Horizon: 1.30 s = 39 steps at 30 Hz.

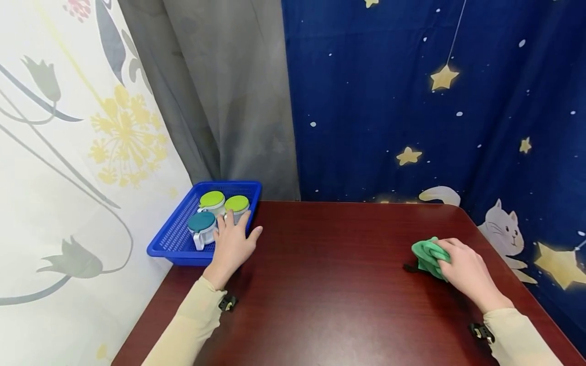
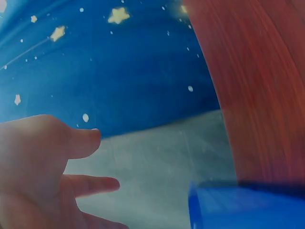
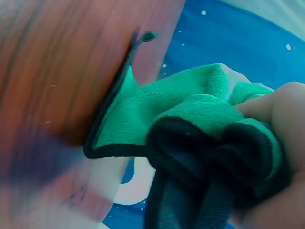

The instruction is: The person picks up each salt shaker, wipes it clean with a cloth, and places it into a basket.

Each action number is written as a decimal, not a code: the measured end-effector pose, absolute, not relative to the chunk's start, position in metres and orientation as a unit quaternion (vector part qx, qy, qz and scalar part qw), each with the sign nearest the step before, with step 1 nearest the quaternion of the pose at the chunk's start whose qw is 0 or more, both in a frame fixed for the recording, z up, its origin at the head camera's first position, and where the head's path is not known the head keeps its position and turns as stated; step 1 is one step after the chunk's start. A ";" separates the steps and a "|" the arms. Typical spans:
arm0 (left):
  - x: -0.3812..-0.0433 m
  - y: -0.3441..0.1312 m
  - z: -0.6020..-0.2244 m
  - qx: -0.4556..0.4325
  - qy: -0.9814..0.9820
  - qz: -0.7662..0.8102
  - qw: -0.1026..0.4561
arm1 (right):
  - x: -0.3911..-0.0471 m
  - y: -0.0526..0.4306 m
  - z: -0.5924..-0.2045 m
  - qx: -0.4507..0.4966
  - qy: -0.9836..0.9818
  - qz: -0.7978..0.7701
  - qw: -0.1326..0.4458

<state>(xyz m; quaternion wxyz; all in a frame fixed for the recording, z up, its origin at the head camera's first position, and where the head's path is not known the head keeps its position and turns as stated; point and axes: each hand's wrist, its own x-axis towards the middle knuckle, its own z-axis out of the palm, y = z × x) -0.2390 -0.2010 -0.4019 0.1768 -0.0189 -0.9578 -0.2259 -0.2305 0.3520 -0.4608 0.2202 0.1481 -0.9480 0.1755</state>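
A blue plastic basket point(image 1: 180, 223) stands at the table's back left corner. Inside it are two light-green-lidded jars point(image 1: 212, 199) and one teal-lidded jar point(image 1: 202, 222) with a white handle. My left hand point(image 1: 231, 246) reaches over the basket's right side, fingers spread, close to the jars; whether the fingertips touch a lid or jar is hard to tell. In the left wrist view only the basket's edge point(image 2: 248, 207) shows. At the right, my right hand point(image 1: 467, 269) grips a bunched green cloth point(image 3: 176, 102) with dark edging and a small hanging loop, over the table.
The dark red-brown table point(image 1: 329, 284) spreads between the two hands. A patterned white curtain point(image 1: 68, 178) borders the left, a grey curtain point(image 1: 238, 91) and a blue starry curtain point(image 1: 366, 101) the back. A wristband point(image 1: 227, 303) sits on the left wrist.
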 end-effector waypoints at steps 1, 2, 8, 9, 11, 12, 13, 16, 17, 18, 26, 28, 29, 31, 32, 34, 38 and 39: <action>-0.238 -0.197 -0.403 -0.019 -0.957 -0.228 0.176 | -0.231 0.354 -0.464 0.145 -0.952 0.172 0.207; -0.237 -0.194 -0.404 -0.018 -0.957 -0.232 0.175 | -0.231 0.355 -0.466 0.142 -0.957 0.169 0.191; -0.233 -0.179 -0.412 -0.018 -0.956 -0.243 0.166 | -0.226 0.358 -0.484 0.131 -0.976 0.147 0.097; -0.231 -0.177 -0.413 -0.021 -0.956 -0.242 0.164 | -0.224 0.357 -0.488 0.130 -0.977 0.145 0.090; -0.228 -0.173 -0.418 -0.025 -0.956 -0.241 0.164 | -0.221 0.354 -0.495 0.127 -0.979 0.143 0.077; -0.226 -0.172 -0.419 -0.026 -0.957 -0.240 0.162 | -0.219 0.352 -0.498 0.126 -0.979 0.141 0.074; -0.224 -0.170 -0.421 -0.027 -0.957 -0.240 0.162 | -0.218 0.350 -0.501 0.124 -0.980 0.139 0.071; -0.220 -0.165 -0.425 -0.031 -0.957 -0.239 0.163 | -0.216 0.347 -0.506 0.123 -0.982 0.128 0.062; -0.219 -0.163 -0.426 -0.034 -0.957 -0.238 0.163 | -0.216 0.345 -0.507 0.122 -0.983 0.125 0.059; -0.219 -0.161 -0.428 -0.036 -0.957 -0.238 0.162 | -0.216 0.344 -0.507 0.122 -0.984 0.122 0.055; -0.220 -0.157 -0.433 -0.047 -0.958 -0.232 0.162 | -0.212 0.334 -0.488 0.099 -0.987 0.127 0.014; -0.220 -0.158 -0.434 -0.043 -0.959 -0.227 0.165 | -0.211 0.330 -0.481 0.089 -0.987 0.133 0.022; -0.219 -0.158 -0.434 -0.041 -0.959 -0.226 0.166 | -0.211 0.327 -0.479 0.086 -0.986 0.136 0.033; -0.219 -0.158 -0.434 -0.038 -0.959 -0.225 0.168 | -0.211 0.321 -0.472 0.080 -0.984 0.148 0.063; -0.220 -0.158 -0.433 -0.039 -0.959 -0.224 0.170 | -0.211 0.317 -0.469 0.077 -0.982 0.153 0.083; -0.222 -0.156 -0.432 -0.041 -0.957 -0.228 0.175 | -0.211 0.309 -0.461 0.072 -0.976 0.167 0.123; -0.225 -0.149 -0.432 -0.042 -0.953 -0.232 0.188 | -0.213 0.288 -0.446 0.065 -0.962 0.197 0.176; -0.225 -0.147 -0.433 -0.040 -0.952 -0.234 0.192 | -0.213 0.281 -0.443 0.064 -0.960 0.205 0.181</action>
